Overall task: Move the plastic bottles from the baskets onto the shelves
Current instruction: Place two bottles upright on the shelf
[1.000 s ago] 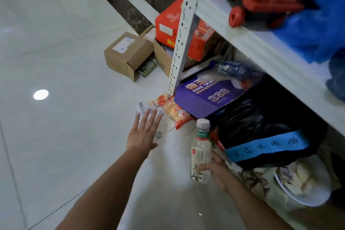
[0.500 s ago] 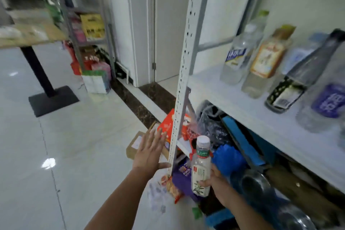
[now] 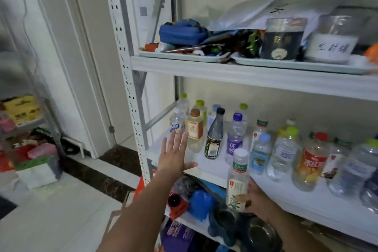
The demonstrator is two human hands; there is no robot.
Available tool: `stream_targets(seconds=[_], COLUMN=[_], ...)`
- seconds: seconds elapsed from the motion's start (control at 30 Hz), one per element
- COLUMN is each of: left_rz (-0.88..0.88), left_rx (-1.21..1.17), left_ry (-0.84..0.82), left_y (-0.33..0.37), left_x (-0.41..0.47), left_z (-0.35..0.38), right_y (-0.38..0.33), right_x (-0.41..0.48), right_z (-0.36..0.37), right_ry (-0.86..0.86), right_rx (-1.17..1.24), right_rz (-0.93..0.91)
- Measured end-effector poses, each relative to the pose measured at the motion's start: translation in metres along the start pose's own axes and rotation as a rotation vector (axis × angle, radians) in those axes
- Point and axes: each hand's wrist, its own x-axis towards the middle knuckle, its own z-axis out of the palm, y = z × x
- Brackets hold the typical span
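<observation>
My right hand [image 3: 254,197] grips a clear plastic bottle [image 3: 237,180] with a white cap and green label, held upright in front of the edge of the white middle shelf [image 3: 206,166]. My left hand [image 3: 173,153] is spread open, palm forward, at the shelf's left end, holding nothing, just in front of an orange-labelled bottle [image 3: 195,131]. Several bottles stand on this shelf: a dark bottle [image 3: 214,135], a purple-labelled one [image 3: 235,137], a blue-capped one [image 3: 260,153] and a red-labelled one [image 3: 311,161]. No basket is in view.
The upper shelf [image 3: 245,73] carries trays with a blue pouch [image 3: 182,31] and two jars. The perforated white upright [image 3: 126,71] stands left of my left hand. Below are a blue bag [image 3: 201,202], dark bowls and boxes. Another loaded rack [image 3: 22,120] is at the far left.
My view has risen from the floor to the middle shelf. My right hand has lifted the bottle from floor height to the shelf edge. My left hand has risen, still spread.
</observation>
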Motion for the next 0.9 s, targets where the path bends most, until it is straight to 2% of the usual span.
stream_targets(seconds=[0.2, 0.3, 0.53, 0.9], left_rz=[0.037, 0.029, -0.066, 0.083], left_rx=[-0.006, 0.015, 0.012, 0.054], left_ry=[-0.014, -0.051, -0.085, -0.165], left_y=[0.032, 0.021, -0.053, -0.183], left_x=[0.032, 0.03, 0.041, 0.064], left_z=[0.001, 0.01, 0.024, 0.067], right_y=[-0.017, -0.025, -0.05, -0.077], right_x=[0.001, 0.01, 0.054, 0.13], right_z=[-0.037, -0.026, 0.058, 0.213], right_ry=[0.071, 0.067, -0.022, 0.233], right_rx=[0.13, 0.086, 0.065, 0.21], right_rz=[-0.057, -0.068, -0.094, -0.182])
